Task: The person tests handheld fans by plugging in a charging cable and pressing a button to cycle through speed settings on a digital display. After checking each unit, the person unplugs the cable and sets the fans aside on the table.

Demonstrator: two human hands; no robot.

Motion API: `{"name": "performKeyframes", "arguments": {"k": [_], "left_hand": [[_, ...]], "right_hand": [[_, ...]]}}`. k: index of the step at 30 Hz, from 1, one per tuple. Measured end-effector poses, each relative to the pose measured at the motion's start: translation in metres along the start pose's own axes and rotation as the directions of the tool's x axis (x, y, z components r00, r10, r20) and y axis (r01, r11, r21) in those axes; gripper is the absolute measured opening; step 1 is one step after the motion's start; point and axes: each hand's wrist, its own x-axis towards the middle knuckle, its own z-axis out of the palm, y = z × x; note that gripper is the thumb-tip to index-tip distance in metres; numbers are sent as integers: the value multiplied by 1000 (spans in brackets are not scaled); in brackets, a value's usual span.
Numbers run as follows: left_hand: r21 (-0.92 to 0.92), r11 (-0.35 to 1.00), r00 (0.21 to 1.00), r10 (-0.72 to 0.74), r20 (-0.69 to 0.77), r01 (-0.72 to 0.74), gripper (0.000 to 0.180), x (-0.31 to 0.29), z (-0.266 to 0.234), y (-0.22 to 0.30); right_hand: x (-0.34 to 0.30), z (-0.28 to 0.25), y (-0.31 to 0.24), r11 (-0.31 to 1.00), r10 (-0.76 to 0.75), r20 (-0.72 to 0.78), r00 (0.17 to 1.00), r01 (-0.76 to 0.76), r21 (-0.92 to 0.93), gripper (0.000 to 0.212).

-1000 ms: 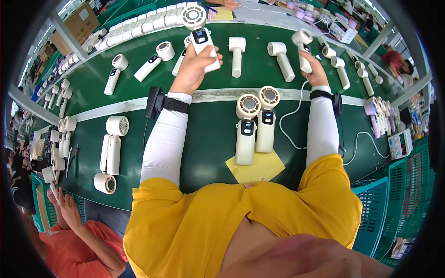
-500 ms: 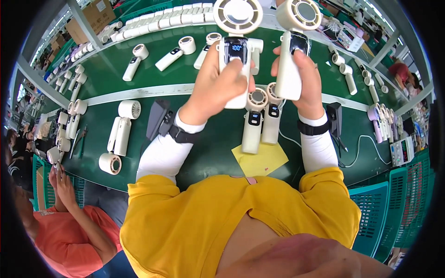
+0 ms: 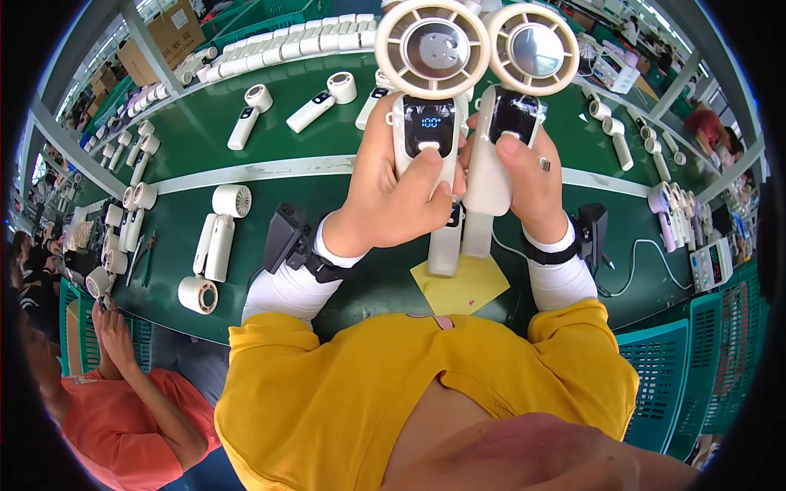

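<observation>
My left hand (image 3: 389, 192) is wrapped round a cream handheld fan (image 3: 434, 49), its thumb by the button under a lit blue display. In my right hand (image 3: 536, 184) is a second handheld fan (image 3: 491, 180), whose dark panel shows no lit digits; the thumb rests on its button. Both round heads point away from me, side by side and nearly touching. Below them, two more handheld fans, one on the left (image 3: 444, 252) and one on the right (image 3: 477, 237), are partly hidden by my hands. Their handle ends reach a yellow paper sheet (image 3: 467, 286).
More fans (image 3: 217, 245) lie on the green table to my left. Others stand in a row (image 3: 282, 41) at the back. A small meter box (image 3: 710, 268) with a white cable (image 3: 647, 243) is at right, above green baskets (image 3: 655, 368). A co-worker in a red shirt (image 3: 139, 425) sits at left.
Both held fans have come down and closer to me, their heads drawing together. They now cover more of the two fans beneath. The fans on the far green strip have shifted slightly right.
</observation>
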Motion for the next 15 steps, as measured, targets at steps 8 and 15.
{"name": "performKeyframes", "arguments": {"k": [8,15], "left_hand": [[57,997,998,56,43,-58,57,-1,0,-4],[29,999,1000,15,7,-15,56,-2,1,-4]], "right_hand": [[-2,0,-1,1000,16,32,999,-17,11,40],[0,-5,11,1000,-18,49,999,17,20,38]]}}
